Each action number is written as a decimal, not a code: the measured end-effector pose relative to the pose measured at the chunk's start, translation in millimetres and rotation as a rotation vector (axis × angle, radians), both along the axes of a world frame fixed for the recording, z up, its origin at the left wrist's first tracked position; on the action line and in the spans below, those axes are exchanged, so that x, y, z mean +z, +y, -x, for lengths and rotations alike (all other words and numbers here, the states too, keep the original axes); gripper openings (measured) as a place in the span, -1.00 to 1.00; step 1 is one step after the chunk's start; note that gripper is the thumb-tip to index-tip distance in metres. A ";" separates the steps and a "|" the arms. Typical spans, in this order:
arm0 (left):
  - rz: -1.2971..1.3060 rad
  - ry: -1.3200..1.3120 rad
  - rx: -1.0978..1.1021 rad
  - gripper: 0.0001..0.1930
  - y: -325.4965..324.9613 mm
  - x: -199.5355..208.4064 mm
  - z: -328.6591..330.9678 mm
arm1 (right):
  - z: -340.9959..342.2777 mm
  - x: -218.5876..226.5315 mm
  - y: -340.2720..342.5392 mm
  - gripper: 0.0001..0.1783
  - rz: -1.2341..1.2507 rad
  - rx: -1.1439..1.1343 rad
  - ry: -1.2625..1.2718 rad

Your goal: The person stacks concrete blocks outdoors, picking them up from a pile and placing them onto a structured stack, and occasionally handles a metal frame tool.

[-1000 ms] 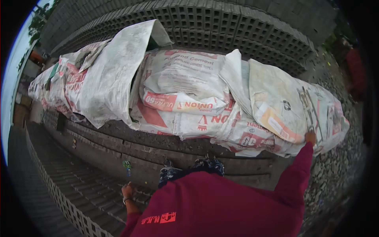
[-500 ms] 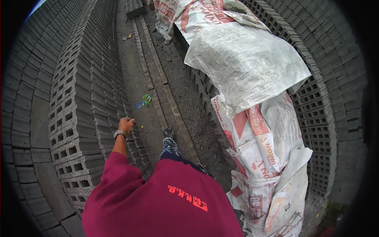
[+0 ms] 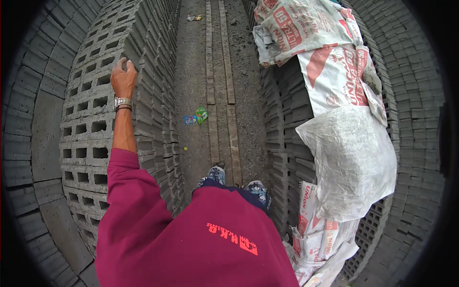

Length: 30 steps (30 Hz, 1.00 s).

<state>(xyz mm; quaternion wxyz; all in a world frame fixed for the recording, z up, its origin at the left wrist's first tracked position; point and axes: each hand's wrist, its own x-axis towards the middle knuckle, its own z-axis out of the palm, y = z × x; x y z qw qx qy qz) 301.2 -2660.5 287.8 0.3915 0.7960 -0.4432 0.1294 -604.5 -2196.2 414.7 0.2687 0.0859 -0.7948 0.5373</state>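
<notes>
My left hand (image 3: 123, 80), with a metal watch (image 3: 123, 102) and a dark band at the wrist, is over the upper edge of a long stack of grey hollow blocks (image 3: 82, 128). Its fingers are bent, the tips of thumb and forefinger a little apart, and I see nothing between them. Whether the fingertips press on the blocks cannot be made out. My right hand is out of sight. Across the aisle, another block stack (image 3: 290, 115) is topped by red and white printed sacks (image 3: 330, 79) and a plain whitish sack (image 3: 356, 162).
Two plank strips (image 3: 230, 91) run along the dirt aisle (image 3: 191, 76) between the stacks. Green and blue wrappers (image 3: 201, 115) lie beside them, with more litter (image 3: 194, 17) further on. My shoe (image 3: 218, 164) stands over the planks. More stacked blocks (image 3: 420, 119) line both outer sides.
My left hand has moved from the stack's aisle side up and left to its upper edge. The view has turned, so the aisle now runs straight ahead, and the sacks sit further right.
</notes>
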 end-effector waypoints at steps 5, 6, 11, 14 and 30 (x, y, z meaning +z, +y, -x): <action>0.039 -0.153 0.238 -0.59 -62.9 25.1 -62.5 | -55.2 69.9 -110.0 -0.49 0.263 0.213 0.003; -0.016 -0.200 0.278 -0.59 -68.3 21.0 -70.4 | -66.1 74.2 -146.2 -0.48 0.310 0.261 -0.022; -0.179 -0.184 0.445 -0.51 -82.7 -22.2 -75.0 | -103.4 55.4 -369.8 -0.63 0.516 0.835 -0.339; -0.255 -0.296 0.441 -0.54 -70.8 -34.6 -79.7 | -166.1 40.1 -507.0 -0.42 0.642 1.072 -0.540; -0.072 0.121 0.631 -0.56 -167.7 35.2 -132.9 | -550.5 -120.9 -1040.8 -0.38 0.486 1.687 -1.289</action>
